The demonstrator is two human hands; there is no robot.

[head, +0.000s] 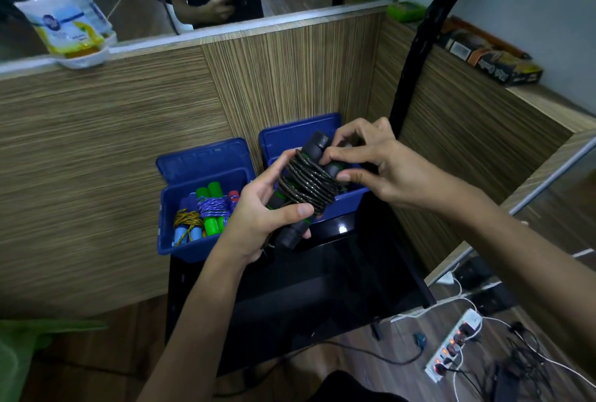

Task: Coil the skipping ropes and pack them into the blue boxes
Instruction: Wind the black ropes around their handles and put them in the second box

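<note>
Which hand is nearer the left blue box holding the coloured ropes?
Left. The left hand grips the black rope beside the left blue box; the right hand is over the other box.

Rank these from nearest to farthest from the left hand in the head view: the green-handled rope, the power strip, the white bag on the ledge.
From the left hand:
1. Green-handled rope, just to its left, in the left blue box.
2. Power strip, on the floor, lower right.
3. White bag, on the ledge, far upper left.

Two boxes (206,250) (277,140) sit mid-frame, side by side. Coiled ropes (206,211) lie in the left one; a power strip (451,350) lies lower right
</note>
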